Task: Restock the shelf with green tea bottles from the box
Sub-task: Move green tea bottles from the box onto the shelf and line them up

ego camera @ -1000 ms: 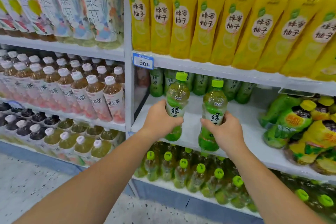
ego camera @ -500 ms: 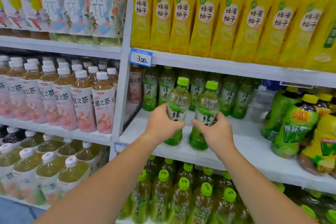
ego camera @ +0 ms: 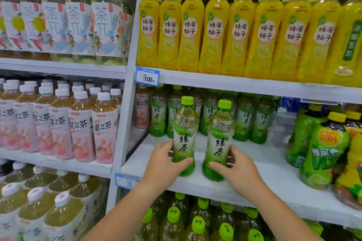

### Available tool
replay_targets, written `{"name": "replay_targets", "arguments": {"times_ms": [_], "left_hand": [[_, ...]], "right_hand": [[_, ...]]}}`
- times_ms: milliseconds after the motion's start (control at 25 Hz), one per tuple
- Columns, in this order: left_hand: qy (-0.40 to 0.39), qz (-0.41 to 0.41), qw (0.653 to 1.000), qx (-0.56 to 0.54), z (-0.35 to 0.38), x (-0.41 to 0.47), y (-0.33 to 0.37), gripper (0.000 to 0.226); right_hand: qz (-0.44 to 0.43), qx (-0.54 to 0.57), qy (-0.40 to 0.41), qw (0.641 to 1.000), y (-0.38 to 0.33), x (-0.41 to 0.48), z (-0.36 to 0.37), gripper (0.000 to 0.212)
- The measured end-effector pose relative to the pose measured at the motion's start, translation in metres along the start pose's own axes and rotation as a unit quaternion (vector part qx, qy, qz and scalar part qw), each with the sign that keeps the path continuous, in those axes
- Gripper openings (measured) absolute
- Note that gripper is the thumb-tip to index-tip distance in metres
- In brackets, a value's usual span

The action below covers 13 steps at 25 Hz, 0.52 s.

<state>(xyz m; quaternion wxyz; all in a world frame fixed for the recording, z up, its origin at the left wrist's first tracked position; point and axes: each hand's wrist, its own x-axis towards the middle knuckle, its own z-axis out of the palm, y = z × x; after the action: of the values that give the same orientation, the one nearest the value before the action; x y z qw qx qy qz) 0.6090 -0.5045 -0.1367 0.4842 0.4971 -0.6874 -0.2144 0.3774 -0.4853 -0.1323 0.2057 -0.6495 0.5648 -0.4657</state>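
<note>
The left grip curls round the lower half of a green tea bottle. The right grip holds a second bottle likewise, just beside it. Both bottles are upright at the shelf front, ahead of the back row.

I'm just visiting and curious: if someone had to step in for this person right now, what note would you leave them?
The left hand grips the left green tea bottle; the right hand grips the right green tea bottle.
Both are upright, side by side near the front of the white shelf; whether they rest on it is unclear.
Done: a back row of green tea bottles stands behind.
Left: let go of these two and fill the bare space. The box is out of view.
</note>
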Motion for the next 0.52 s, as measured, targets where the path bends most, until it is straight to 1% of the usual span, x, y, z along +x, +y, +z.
{"name": "replay_targets", "arguments": {"times_ms": [80, 160, 240, 360, 520], "left_hand": [[0.031, 0.008, 0.999, 0.001, 0.007, 0.0, -0.005, 0.04], [0.046, -0.009, 0.999, -0.025, 0.014, 0.007, -0.004, 0.044], [0.046, -0.031, 0.998, -0.022, 0.022, 0.021, 0.0, 0.043], [0.038, -0.05, 0.998, 0.003, 0.037, 0.048, -0.001, 0.039], [0.047, -0.05, 0.997, 0.017, 0.056, 0.075, -0.008, 0.042]], "right_hand": [[-0.006, -0.003, -0.001, 1.0, 0.006, 0.008, 0.003, 0.039], [-0.005, 0.007, -0.002, 1.0, 0.011, 0.019, 0.005, 0.042], [-0.004, 0.024, 0.004, 1.0, 0.016, 0.031, 0.005, 0.047], [0.002, 0.022, 0.02, 1.0, 0.028, 0.052, 0.008, 0.04], [0.009, 0.024, 0.032, 0.999, 0.041, 0.082, 0.013, 0.038]]}}
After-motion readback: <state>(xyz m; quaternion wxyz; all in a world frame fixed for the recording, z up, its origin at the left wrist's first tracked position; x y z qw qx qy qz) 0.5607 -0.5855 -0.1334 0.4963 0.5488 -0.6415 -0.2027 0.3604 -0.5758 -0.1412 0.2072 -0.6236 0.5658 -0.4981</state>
